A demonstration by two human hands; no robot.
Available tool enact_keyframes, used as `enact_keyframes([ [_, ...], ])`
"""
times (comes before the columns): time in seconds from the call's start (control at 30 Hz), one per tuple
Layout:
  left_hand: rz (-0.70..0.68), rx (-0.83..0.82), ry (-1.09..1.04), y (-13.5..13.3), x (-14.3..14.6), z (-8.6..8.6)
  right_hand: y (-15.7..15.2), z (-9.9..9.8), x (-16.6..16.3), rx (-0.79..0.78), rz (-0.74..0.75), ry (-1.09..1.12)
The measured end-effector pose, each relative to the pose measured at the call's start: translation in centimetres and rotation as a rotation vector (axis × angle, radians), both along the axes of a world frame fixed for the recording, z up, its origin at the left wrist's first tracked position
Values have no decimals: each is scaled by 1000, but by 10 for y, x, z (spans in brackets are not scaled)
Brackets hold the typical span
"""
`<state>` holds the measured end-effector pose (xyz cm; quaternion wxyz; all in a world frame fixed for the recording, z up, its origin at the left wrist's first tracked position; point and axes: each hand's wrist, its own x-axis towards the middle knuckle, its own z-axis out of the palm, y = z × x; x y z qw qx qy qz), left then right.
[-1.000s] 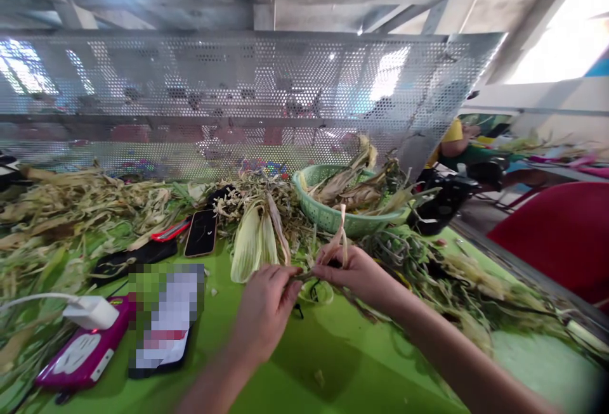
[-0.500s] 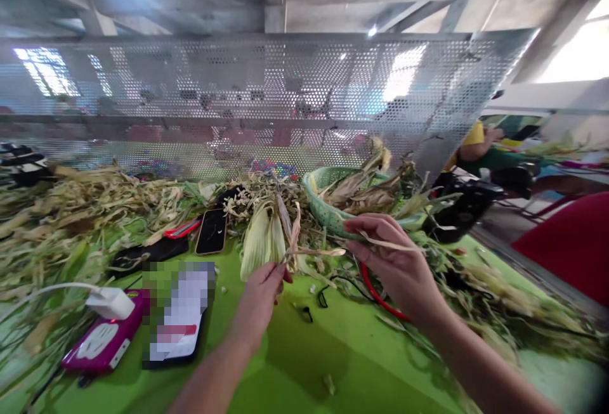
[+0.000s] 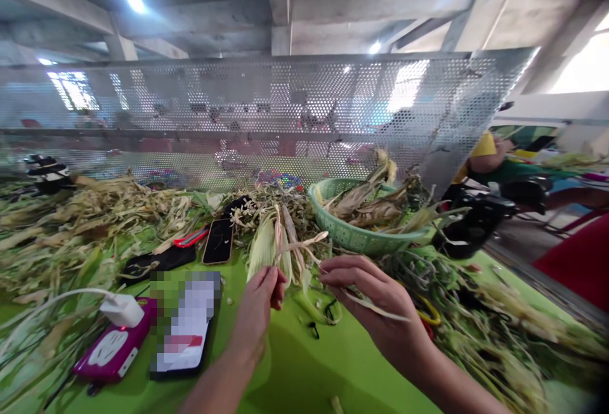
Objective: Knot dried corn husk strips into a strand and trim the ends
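Note:
My left hand (image 3: 259,303) is closed in a pinch on twisted strips of dried corn husk (image 3: 302,246), whose pinkish-tan ends fan out above the fingers. Just behind it lies a wider pale green corn husk (image 3: 261,246) on the table. To the right, my right hand (image 3: 380,303) has its thumb and fingers closed on a thin, cream husk strip (image 3: 378,309); its tail runs back across the palm side. The fingertips of both hands are a short way apart. Below them a small black piece (image 3: 313,329) rests on the green tabletop (image 3: 304,376).
A green plastic basket (image 3: 342,230) of dry husks stands behind my right hand. Husk piles (image 3: 109,211) spread left. A phone with a lit screen (image 3: 190,325), a dark phone (image 3: 217,241), a magenta power bank (image 3: 114,344) and a red cutter (image 3: 190,238) lie left. A perforated metal screen (image 3: 266,116) rises behind.
My right hand has moved left and slightly down, closer to my left hand, still holding the thin strip. My left hand keeps its pinch. The whole view has shifted a little.

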<state>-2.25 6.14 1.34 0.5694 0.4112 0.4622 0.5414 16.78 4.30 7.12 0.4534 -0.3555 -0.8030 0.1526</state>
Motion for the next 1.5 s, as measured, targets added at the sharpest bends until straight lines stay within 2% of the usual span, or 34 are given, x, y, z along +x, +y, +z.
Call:
enact_keyframes([
  [0.1, 31, 7, -21, 1, -1, 2, 1, 0, -1, -105, 30, 112],
  [0.23, 60, 36, 45, 0, -2, 4, 3, -6, -2, -402, 43, 316],
  [0.3, 43, 59, 107, -1, -2, 5, 4, -9, -3, -516, 56, 377],
  [0.4, -21, 107, 139, -4, 1, 6, 7, -10, -6, -590, 81, 424],
  [0.6, -128, 58, 97, -9, 8, 4, 12, -13, -8, -600, 56, 483],
  [0.8, -153, 6, -19, -8, 12, 0, 15, -16, -7, -601, 81, 550],
  [0.97, -208, 50, 73, -5, 12, -5, 16, -17, -6, -610, 91, 578],
  [1.13, -156, 42, 161, -9, 10, -1, 17, -13, -4, -607, 49, 584],
  [1.5, -64, -36, -26, -1, 3, -11, 23, -8, 9, -639, -8, 765],
])
